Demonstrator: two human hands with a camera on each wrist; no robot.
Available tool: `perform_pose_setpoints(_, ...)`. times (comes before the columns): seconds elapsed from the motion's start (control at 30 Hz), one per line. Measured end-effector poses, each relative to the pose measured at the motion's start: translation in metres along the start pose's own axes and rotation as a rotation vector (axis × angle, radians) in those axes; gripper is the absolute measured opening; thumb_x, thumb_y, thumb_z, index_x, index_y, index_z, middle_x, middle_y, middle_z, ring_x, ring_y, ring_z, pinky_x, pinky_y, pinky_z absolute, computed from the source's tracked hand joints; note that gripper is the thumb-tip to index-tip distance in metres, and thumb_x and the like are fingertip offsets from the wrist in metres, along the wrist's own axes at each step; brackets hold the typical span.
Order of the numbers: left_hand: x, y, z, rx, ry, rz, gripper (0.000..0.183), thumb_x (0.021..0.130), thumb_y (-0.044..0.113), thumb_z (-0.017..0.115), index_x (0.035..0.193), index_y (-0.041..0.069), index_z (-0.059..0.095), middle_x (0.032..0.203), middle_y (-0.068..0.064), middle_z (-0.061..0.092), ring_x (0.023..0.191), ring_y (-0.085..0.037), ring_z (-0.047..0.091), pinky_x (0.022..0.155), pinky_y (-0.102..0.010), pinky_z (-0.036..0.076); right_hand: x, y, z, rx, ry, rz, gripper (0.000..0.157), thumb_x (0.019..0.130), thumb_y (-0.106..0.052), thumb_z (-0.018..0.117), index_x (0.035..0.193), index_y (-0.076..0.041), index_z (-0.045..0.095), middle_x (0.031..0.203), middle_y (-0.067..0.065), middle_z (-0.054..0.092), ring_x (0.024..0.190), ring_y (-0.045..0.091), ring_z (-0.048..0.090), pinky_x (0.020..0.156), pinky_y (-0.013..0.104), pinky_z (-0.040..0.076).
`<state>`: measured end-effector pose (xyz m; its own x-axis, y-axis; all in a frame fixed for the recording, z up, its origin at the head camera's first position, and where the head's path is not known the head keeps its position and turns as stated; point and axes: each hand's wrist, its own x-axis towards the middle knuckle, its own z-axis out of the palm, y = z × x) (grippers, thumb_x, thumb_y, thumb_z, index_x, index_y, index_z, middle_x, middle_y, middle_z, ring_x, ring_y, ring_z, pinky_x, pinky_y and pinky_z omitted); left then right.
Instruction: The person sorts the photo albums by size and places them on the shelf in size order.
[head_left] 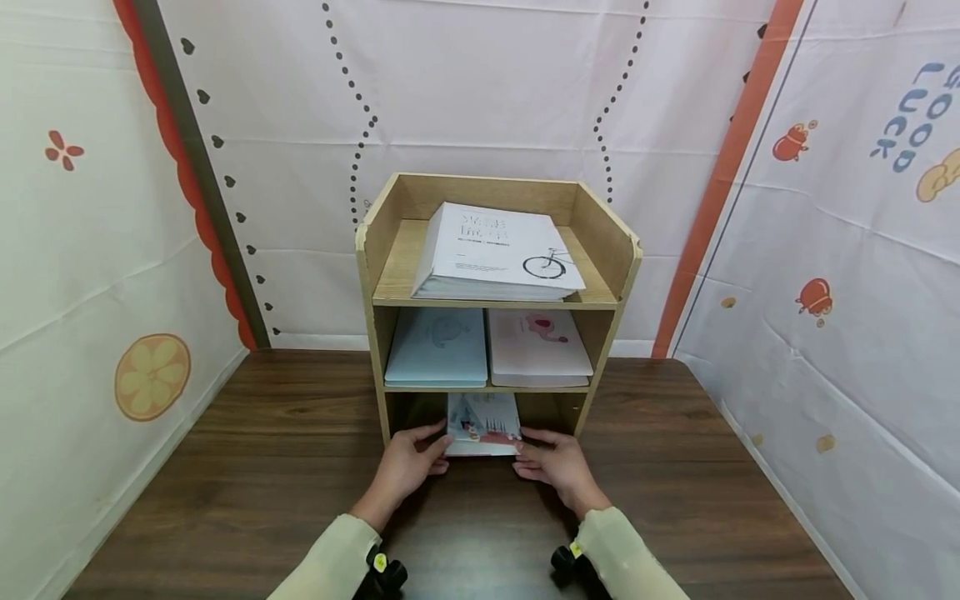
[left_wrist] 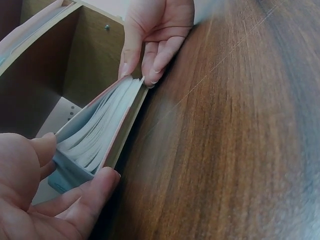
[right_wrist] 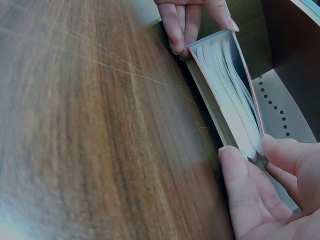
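Observation:
A small thick book (head_left: pixel 483 417) with an illustrated light-blue cover lies flat at the front of the bottom compartment of a wooden desk shelf (head_left: pixel 483 389). My left hand (head_left: pixel 407 461) grips its left edge, thumb above and fingers at the lower side. From the right, my right hand (head_left: pixel 557 463) pinches the opposite edge in the same way. The left wrist view shows the page block (left_wrist: pixel 102 127) between stiff covers, facing outward. In the right wrist view, the fanned pages (right_wrist: pixel 225 82) sit just over the shelf's bottom board (right_wrist: pixel 212 100).
On the top tier rests a thick white book (head_left: pixel 495 250) with a bicycle drawing. The middle tier holds a blue booklet (head_left: pixel 437 346) beside a pink booklet (head_left: pixel 540 343). Around the shelf spreads a dark wooden table (head_left: pixel 300 433), with printed white cloth (head_left: pixel 480 92) behind and at both sides.

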<state>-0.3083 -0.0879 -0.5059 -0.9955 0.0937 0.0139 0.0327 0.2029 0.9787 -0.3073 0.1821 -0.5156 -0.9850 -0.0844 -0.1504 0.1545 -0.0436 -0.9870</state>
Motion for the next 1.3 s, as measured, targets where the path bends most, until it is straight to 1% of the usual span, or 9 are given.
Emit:
perform_pose_setpoints(0.13,0.000,0.001,-0.001,0.010,-0.002,-0.003,0.042,0.099,0.017,0.069,0.139,0.003,0.063,0.100,-0.019,0.075,0.076,-0.026,0.076,0.069,-0.034,0.065,-0.001,0.000,0.002,0.002,0.027,-0.005,0.048,0.095,-0.009,0.073,0.139,0.005,0.059,0.106,0.019,0.076,0.087,0.025,0.076,0.077,0.035,0.065)
perform_pose_setpoints(0.33,0.001,0.003,-0.003,0.055,0.004,-0.005,0.041,0.100,0.016,0.068,0.138,0.003,0.063,0.096,-0.020,0.074,0.075,-0.023,0.075,0.067,-0.034,0.065,-0.001,0.001,0.007,0.006,0.046,-0.028,0.046,0.096,-0.007,0.072,0.137,0.008,0.059,0.105,0.026,0.075,0.082,0.023,0.076,0.075,0.035,0.065)
perform_pose_setpoints(0.53,0.003,0.005,-0.005,0.082,0.003,-0.013,0.042,0.101,0.018,0.067,0.139,0.003,0.062,0.091,-0.020,0.074,0.072,-0.022,0.074,0.064,-0.033,0.065,0.000,0.000,0.010,0.003,0.049,-0.044,0.045,0.096,-0.007,0.071,0.136,0.010,0.059,0.103,0.027,0.075,0.079,0.021,0.076,0.074,0.034,0.065)
perform_pose_setpoints(0.77,0.006,0.007,-0.005,0.085,0.009,-0.021,0.043,0.101,0.017,0.066,0.141,0.002,0.061,0.087,-0.019,0.073,0.070,-0.022,0.074,0.062,-0.032,0.064,0.000,-0.003,0.012,-0.029,0.088,-0.048,0.041,0.095,-0.008,0.072,0.131,0.010,0.063,0.099,0.029,0.074,0.076,0.021,0.076,0.073,0.034,0.065)
perform_pose_setpoints(1.03,0.010,0.008,-0.006,0.059,0.014,-0.013,0.042,0.102,0.015,0.064,0.142,0.001,0.060,0.083,-0.018,0.073,0.068,-0.022,0.074,0.063,-0.033,0.064,-0.001,-0.006,0.014,-0.043,0.086,-0.058,0.040,0.097,-0.009,0.071,0.131,0.010,0.063,0.099,0.030,0.074,0.078,0.023,0.076,0.074,0.034,0.065)
perform_pose_setpoints(1.3,0.007,0.007,-0.006,0.061,0.026,-0.004,0.043,0.103,0.015,0.063,0.142,0.000,0.058,0.083,-0.019,0.073,0.069,-0.021,0.074,0.063,-0.033,0.064,-0.002,-0.006,0.015,-0.044,0.089,-0.060,0.040,0.097,-0.010,0.071,0.130,0.010,0.063,0.099,0.032,0.073,0.078,0.023,0.076,0.074,0.034,0.065)
